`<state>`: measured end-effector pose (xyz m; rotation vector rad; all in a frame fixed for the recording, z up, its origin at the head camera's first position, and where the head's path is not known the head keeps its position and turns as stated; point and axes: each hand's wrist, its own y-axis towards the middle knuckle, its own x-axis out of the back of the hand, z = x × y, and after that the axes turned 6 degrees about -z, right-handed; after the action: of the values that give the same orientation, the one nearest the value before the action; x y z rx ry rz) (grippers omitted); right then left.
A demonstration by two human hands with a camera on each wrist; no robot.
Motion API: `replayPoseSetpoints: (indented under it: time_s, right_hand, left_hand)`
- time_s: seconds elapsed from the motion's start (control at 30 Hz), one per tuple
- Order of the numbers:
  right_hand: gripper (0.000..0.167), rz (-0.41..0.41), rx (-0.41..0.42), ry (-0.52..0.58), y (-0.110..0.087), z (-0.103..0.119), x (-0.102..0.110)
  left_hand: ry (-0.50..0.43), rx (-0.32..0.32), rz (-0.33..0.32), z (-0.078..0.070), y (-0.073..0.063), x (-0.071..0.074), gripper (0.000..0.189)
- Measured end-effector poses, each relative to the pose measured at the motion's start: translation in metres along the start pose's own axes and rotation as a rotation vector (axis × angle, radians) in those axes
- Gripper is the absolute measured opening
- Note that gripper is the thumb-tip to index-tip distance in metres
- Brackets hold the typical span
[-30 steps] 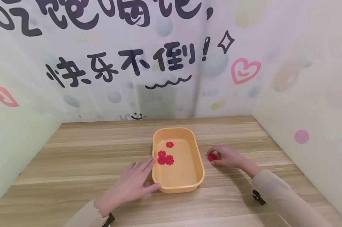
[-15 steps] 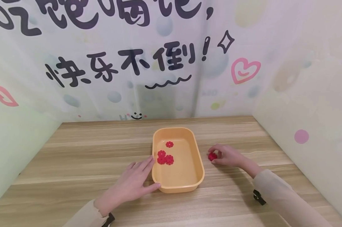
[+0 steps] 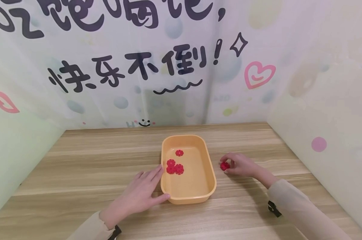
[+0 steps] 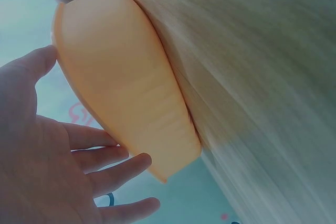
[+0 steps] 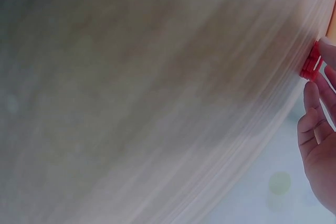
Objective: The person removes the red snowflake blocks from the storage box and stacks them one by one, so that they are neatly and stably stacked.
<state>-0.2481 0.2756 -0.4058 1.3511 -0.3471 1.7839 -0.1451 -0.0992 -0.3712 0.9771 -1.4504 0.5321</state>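
An orange-yellow plastic tray (image 3: 196, 181) stands lengthwise on the table. Several red notched snowflake discs (image 3: 179, 169) lie in its left half, some overlapping, with a single one (image 3: 179, 153) farther back. My left hand (image 3: 137, 193) touches the tray's left rim with extended fingers and thumb; the left wrist view shows the palm and fingers (image 4: 121, 174) spread along the tray's outer wall (image 4: 115, 61). To the right of the tray, my right hand (image 3: 242, 165) pinches red snowflake discs (image 3: 225, 166) between thumb and fingers. In the right wrist view these discs (image 5: 311, 65) look stacked and close to the tabletop.
Wood-grain tabletop (image 3: 93, 160) surrounds the tray. A white printed curtain (image 3: 181, 106) with black writing hangs behind, and a pale side wall (image 3: 334, 116) rises at the right. Black straps (image 3: 274, 209) show at both wrists.
Very little differs: the right hand and its red discs have shifted only a hair. The left hand and the tray stay in place.
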Motion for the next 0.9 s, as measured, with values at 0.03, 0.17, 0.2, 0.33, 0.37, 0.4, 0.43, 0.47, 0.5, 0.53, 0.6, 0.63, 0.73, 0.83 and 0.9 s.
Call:
replayPoseSetpoints:
  time_s: [0.03, 0.17, 0.2, 0.33, 0.37, 0.4, 0.43, 0.47, 0.5, 0.53, 0.6, 0.63, 0.73, 0.83, 0.9]
  right_hand:
    - [0.034, -0.001, 0.004, -0.003, 0.0, 0.0, 0.0]
    - [0.034, -0.003, 0.01, -0.001, 0.0, 0.0, 0.0]
    - [0.034, -0.003, 0.01, 0.001, 0.0, 0.0, 0.0]
    - [0.034, -0.002, 0.007, 0.008, 0.0, 0.0, -0.001]
    - [0.034, -0.003, 0.007, 0.008, 0.0, 0.0, -0.001]
    - [0.034, -0.002, 0.006, 0.009, 0.0, 0.0, -0.001]
    - [0.035, -0.001, 0.005, 0.01, 0.0, 0.0, -0.001]
    - [0.035, 0.0, 0.004, 0.012, 0.0, 0.0, -0.001]
    - [0.035, 0.001, 0.003, 0.011, 0.0, 0.0, -0.001]
    - [0.035, 0.002, 0.001, 0.012, 0.0, 0.0, -0.001]
    - [0.035, 0.003, -0.01, 0.018, 0.0, 0.001, 0.0]
    - [0.036, 0.0, -0.015, 0.021, 0.0, 0.001, 0.0]
    - [0.036, -0.025, -0.026, 0.036, 0.001, 0.003, 0.003]
    - [0.036, -0.063, -0.018, 0.062, 0.005, 0.004, 0.008]
    - [0.035, -0.085, -0.004, 0.07, 0.009, 0.006, 0.013]
  left_hand:
    - [-0.001, -0.001, -0.001, 0.0, 0.0, 0.0, 0.082]
    - [0.001, -0.003, -0.002, 0.0, 0.0, 0.0, 0.081]
    - [0.002, -0.004, -0.001, 0.0, 0.0, 0.0, 0.082]
    - [0.003, -0.004, -0.002, 0.001, 0.0, -0.001, 0.081]
    - [0.005, -0.004, -0.001, 0.001, 0.0, -0.001, 0.082]
    - [0.005, -0.003, -0.001, 0.001, 0.0, 0.0, 0.082]
    - [0.006, -0.003, 0.0, 0.001, -0.001, 0.0, 0.082]
    - [0.004, -0.002, 0.0, 0.001, -0.001, 0.0, 0.081]
    - [0.004, -0.001, 0.001, 0.001, -0.001, 0.0, 0.082]
    - [0.003, -0.001, 0.002, 0.001, 0.0, 0.0, 0.082]
    - [-0.002, 0.0, 0.004, 0.0, 0.0, 0.001, 0.082]
    - [-0.003, 0.0, 0.004, 0.0, 0.0, 0.001, 0.082]
    - [-0.006, -0.005, 0.003, 0.0, -0.001, 0.001, 0.082]
    - [-0.002, -0.007, 0.001, 0.0, -0.001, 0.001, 0.081]
    - [-0.004, -0.003, 0.003, 0.0, -0.001, 0.001, 0.081]
